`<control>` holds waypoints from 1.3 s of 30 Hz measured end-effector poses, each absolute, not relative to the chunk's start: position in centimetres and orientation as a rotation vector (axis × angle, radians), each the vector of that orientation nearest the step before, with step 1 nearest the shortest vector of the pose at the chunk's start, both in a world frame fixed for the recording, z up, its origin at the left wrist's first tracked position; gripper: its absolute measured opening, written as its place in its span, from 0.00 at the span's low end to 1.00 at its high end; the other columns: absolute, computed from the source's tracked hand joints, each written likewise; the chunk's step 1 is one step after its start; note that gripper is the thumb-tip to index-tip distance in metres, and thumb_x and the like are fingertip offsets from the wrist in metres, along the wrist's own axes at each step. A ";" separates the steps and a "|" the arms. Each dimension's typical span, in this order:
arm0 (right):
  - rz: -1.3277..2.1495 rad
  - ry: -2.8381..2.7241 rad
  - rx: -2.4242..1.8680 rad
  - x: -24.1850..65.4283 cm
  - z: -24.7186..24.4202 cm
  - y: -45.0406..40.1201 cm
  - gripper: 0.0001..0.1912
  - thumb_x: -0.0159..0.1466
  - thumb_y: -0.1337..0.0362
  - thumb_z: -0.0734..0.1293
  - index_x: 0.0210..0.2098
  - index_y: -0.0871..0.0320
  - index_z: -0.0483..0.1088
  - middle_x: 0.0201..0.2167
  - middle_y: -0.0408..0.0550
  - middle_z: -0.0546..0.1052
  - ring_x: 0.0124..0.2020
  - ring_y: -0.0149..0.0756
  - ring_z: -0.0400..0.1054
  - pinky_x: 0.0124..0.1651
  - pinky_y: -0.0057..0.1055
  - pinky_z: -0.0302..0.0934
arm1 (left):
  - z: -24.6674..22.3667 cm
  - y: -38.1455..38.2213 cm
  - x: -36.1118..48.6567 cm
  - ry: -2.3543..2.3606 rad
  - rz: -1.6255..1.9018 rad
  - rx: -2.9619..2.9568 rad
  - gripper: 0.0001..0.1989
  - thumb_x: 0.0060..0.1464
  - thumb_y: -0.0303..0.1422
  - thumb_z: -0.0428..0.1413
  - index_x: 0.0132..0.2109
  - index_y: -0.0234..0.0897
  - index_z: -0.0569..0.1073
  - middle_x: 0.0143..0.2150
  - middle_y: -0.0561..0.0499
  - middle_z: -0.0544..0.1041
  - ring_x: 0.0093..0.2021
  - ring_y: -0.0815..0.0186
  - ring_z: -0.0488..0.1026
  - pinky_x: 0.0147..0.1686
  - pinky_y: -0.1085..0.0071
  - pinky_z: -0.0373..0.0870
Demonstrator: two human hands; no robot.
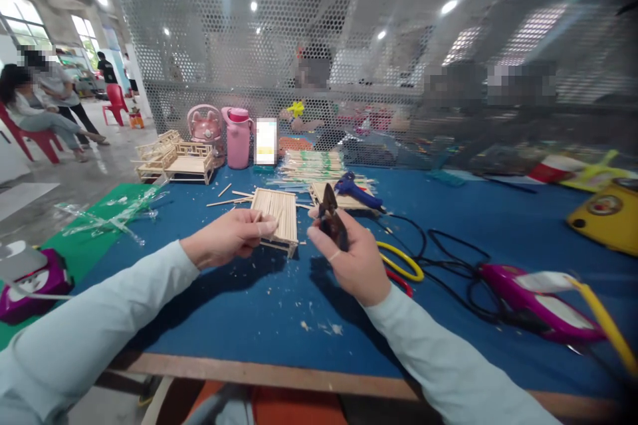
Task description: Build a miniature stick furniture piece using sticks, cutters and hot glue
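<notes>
My left hand (pixel 234 237) pinches a thin, short wooden stick (pixel 280 216) above the near left part of a small slatted wooden piece (pixel 276 202), which stands on short legs on the blue table (pixel 239 325). To the right, my right hand (pixel 349 249) is wrapped round dark pliers (pixel 329 209) whose jaws point up. Just beyond that hand, a blue glue gun (pixel 356 191) rests over another slatted wooden piece (pixel 319 194). Loose sticks (pixel 226 202) lie left of the nearer piece.
Wooden models (pixel 189 163), a pink bottle (pixel 238 139) and a bright phone (pixel 266 141) stand at the back, before a perforated metal screen (pixel 199 33). Bundled sticks (pixel 312 163) lie behind. Black cables (pixel 448 265) and a purple device (pixel 541 302) are on the right.
</notes>
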State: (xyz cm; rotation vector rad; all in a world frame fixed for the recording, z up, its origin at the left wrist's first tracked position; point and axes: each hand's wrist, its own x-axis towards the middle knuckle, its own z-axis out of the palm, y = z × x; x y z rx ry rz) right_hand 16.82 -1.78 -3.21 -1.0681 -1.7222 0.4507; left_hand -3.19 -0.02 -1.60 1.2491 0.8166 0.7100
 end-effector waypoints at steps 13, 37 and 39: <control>0.960 -1.555 -1.040 16.2 -3.8 -1.7 0.15 0.50 0.62 0.70 0.36 0.58 0.66 0.27 0.41 0.72 0.28 0.31 0.67 0.37 0.33 0.64 | -4.4 -2.6 -0.5 0.769 0.614 0.990 0.16 0.45 0.39 0.60 0.26 0.36 0.61 0.18 0.62 0.50 0.17 0.78 0.44 0.17 0.78 0.41; 1.036 -1.572 -1.001 15.4 -3.6 -2.6 0.11 0.52 0.65 0.67 0.36 0.57 0.65 0.27 0.41 0.72 0.23 0.28 0.66 0.31 0.30 0.66 | -4.1 -3.2 -1.2 0.737 0.517 0.833 0.15 0.45 0.37 0.64 0.37 0.32 0.74 0.36 0.46 0.78 0.35 0.67 0.77 0.37 0.72 0.68; 1.025 -1.565 -0.993 15.3 -3.7 -2.6 0.11 0.52 0.65 0.67 0.36 0.57 0.65 0.27 0.40 0.71 0.22 0.27 0.66 0.31 0.30 0.65 | -4.1 -3.2 -1.2 0.733 0.518 0.839 0.17 0.42 0.37 0.66 0.37 0.32 0.74 0.36 0.46 0.78 0.35 0.68 0.76 0.37 0.72 0.68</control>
